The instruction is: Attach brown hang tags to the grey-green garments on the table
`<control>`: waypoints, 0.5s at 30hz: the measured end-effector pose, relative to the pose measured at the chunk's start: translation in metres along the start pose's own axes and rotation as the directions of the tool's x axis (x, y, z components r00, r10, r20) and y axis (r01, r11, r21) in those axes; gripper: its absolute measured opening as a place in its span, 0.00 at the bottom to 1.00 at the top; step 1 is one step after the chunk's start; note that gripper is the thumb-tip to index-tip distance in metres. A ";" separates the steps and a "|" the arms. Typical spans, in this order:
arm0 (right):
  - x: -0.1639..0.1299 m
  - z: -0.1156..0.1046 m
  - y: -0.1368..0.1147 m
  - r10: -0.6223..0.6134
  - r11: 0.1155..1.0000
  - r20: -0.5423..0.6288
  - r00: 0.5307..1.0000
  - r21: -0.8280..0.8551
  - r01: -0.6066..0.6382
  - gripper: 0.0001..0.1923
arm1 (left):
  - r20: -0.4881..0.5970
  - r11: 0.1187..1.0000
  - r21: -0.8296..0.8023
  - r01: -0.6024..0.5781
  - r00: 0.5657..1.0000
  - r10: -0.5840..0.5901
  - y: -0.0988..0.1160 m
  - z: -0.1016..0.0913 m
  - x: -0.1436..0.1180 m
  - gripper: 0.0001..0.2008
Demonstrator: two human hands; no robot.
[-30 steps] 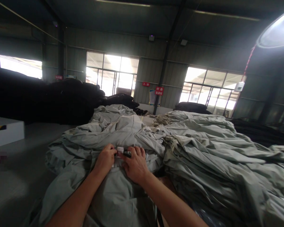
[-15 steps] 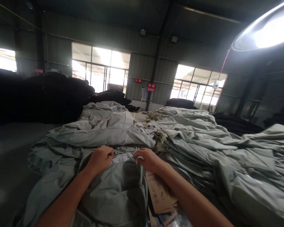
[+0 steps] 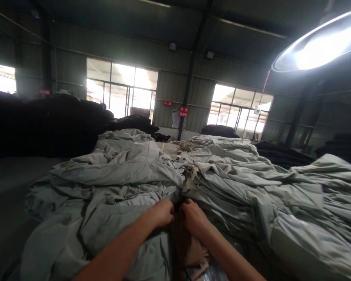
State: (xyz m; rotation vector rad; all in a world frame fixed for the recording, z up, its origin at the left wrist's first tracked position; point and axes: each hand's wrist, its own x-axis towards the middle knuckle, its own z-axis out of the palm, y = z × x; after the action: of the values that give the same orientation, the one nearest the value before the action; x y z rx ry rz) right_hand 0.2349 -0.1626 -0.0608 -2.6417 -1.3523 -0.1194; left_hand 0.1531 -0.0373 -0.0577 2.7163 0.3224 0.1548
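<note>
My left hand [image 3: 163, 212] is closed at the right edge of a grey-green fabric piece [image 3: 114, 220]. Its fingertips are turned away from me, and what they pinch is hidden. Close beside it, my right hand [image 3: 194, 218] has its fingers curled downward over the upper end of some brown paper [image 3: 190, 249]. I cannot make out what lies between those fingers. The paper sits in a dark gap between two heaps of fabric, with clear plastic [image 3: 215, 271] just below it.
Crumpled grey-green fabric [image 3: 298, 199] is heaped to the right, and more fabric [image 3: 134, 162] lies ahead. Dark bundles [image 3: 46, 125] are stacked at the far left. A bright lamp [image 3: 324, 47] hangs at upper right, with a red-and-white cord and a small white box [image 3: 257, 109].
My left hand has moved right and down from the middle of the fabric to its right edge. My right hand has come lower, over the brown paper. The hands are closer together.
</note>
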 end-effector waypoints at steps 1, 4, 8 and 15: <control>-0.002 0.001 0.000 0.015 1.000 0.001 1.000 0.009 -0.015 0.15 | -0.024 1.000 0.014 0.012 1.000 -0.012 0.000 0.009 -0.001 0.11; -0.006 0.006 0.001 0.037 0.999 -0.010 0.999 0.033 -0.036 0.16 | -0.105 0.996 0.073 0.048 0.994 -0.040 0.002 0.028 -0.009 0.15; -0.001 0.011 0.005 0.116 0.984 0.006 0.993 0.139 -0.116 0.16 | -0.114 0.994 -0.005 0.106 0.988 -0.106 0.005 0.031 -0.012 0.17; 0.005 0.007 0.012 0.076 0.986 -0.070 0.995 0.152 -0.065 0.16 | -0.095 0.996 -0.047 0.079 0.992 -0.083 -0.004 0.028 -0.008 0.17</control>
State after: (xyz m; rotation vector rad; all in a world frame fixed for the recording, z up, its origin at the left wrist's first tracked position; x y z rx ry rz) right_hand 0.2473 -0.1640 -0.0683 -2.5301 -1.1938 -0.1039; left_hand 0.1493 -0.0465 -0.0856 2.6536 0.4512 0.2679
